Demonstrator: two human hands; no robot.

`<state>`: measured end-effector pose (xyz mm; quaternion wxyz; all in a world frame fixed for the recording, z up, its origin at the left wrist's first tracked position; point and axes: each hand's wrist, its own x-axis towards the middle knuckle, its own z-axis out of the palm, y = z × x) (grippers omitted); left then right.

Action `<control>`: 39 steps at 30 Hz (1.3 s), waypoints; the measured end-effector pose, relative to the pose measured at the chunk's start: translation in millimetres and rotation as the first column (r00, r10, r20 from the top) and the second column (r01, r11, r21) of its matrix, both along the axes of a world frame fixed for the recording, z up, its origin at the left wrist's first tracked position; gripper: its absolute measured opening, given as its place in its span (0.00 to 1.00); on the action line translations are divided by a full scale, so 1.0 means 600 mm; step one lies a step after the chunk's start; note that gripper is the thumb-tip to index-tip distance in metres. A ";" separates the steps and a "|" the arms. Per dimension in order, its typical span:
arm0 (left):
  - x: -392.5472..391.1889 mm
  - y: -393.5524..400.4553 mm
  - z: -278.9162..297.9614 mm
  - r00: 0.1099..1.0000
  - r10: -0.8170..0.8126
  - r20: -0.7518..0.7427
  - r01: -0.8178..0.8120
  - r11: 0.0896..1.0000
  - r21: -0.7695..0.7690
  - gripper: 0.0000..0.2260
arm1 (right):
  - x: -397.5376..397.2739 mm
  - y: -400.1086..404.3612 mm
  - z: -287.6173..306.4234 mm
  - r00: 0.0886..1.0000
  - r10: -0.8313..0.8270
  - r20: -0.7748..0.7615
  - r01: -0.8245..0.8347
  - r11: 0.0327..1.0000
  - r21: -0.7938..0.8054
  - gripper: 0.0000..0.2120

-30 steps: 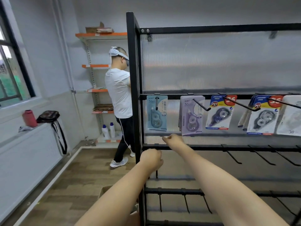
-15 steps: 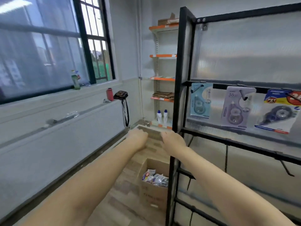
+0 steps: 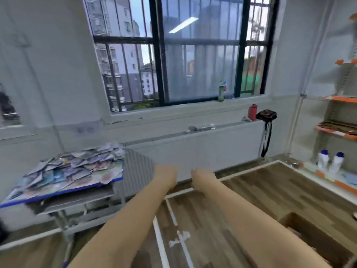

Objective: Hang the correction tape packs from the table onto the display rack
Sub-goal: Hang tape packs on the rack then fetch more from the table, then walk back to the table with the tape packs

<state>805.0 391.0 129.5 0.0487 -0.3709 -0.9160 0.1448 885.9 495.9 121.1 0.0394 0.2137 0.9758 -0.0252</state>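
Both grips blur beyond telling, left hand [image 3: 167, 174] and right hand [image 3: 201, 176] outstretched near the pack-strewn table [image 3: 63, 192].

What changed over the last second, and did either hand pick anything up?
The view swung left, away from the display rack, which is now out of frame, toward the window and the table piled with correction tape packs. Both arms stayed stretched forward: the left hand and right hand are empty, over the floor. Nothing was picked up.
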 end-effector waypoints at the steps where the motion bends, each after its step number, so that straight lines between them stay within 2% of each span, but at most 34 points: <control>1: -0.029 -0.037 -0.005 1.000 0.028 -0.005 -0.028 1.000 0.002 0.16 | -0.041 -0.028 -0.002 0.999 0.032 0.016 -0.032 0.999 -0.016 0.19; 9: -0.241 -0.279 -0.048 0.964 0.254 0.078 -0.260 0.963 0.069 0.15 | -0.304 -0.236 -0.042 0.976 0.218 0.010 -0.215 0.969 -0.124 0.17; 15: -0.352 -0.358 -0.127 0.936 0.328 0.130 -0.327 0.945 -0.032 0.17 | -0.415 -0.307 -0.108 0.946 0.304 0.109 -0.289 0.948 -0.133 0.16; 24: -0.545 -0.378 -0.225 0.899 0.393 0.194 -0.394 0.918 -0.034 0.18 | -0.622 -0.287 -0.203 0.933 0.284 0.220 -0.226 0.940 -0.255 0.18; 30: -0.679 -0.403 -0.287 0.779 0.497 0.382 -0.546 0.837 0.025 0.15 | -0.784 -0.268 -0.281 0.868 0.340 0.362 -0.250 0.929 -0.272 0.20; 33: -0.717 -0.415 -0.321 0.735 0.536 0.415 -0.584 0.811 -0.013 0.14 | -0.838 -0.264 -0.325 0.843 0.340 0.417 -0.215 0.923 -0.319 0.19; 36: -0.763 -0.423 -0.340 0.714 0.554 0.428 -0.609 0.793 -0.009 0.15 | -0.887 -0.268 -0.352 0.871 0.296 0.392 -0.112 0.897 -0.428 0.19; 39: -0.809 -0.426 -0.352 0.722 0.530 0.445 -0.599 0.800 0.018 0.15 | -0.923 -0.281 -0.361 0.917 0.212 0.337 0.039 0.795 -0.605 0.18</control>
